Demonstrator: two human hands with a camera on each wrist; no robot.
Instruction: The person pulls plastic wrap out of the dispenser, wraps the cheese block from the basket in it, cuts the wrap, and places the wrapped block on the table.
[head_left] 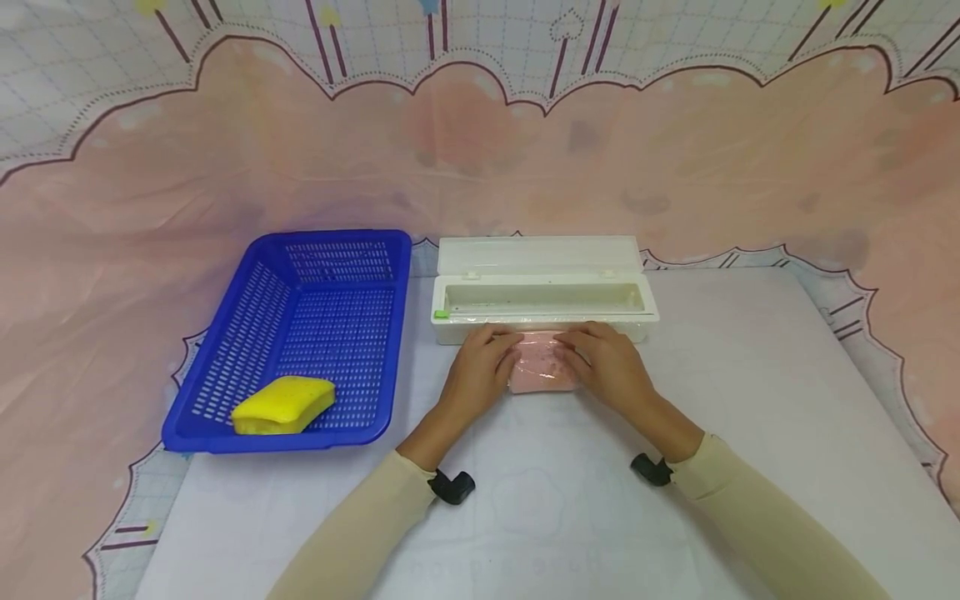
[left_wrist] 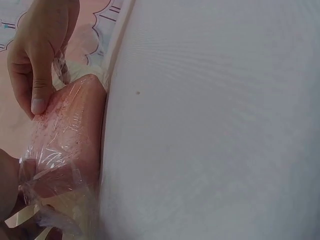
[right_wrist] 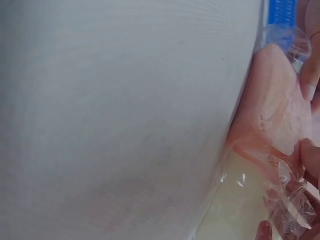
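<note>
On the bench, a yellow sponge lies in the near end of a blue basket. To its right, the left hand and right hand hold a pink block (clear film covers it), fingers clamped at either side. Just beyond sits a white dispenser, lid open.

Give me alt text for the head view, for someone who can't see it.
A film-covered pink block is in the grip of a person's left hand and right hand, in front of a long, open white box on a white tabletop. To the left, a blue basket holds a yellow sponge-like block.
</note>
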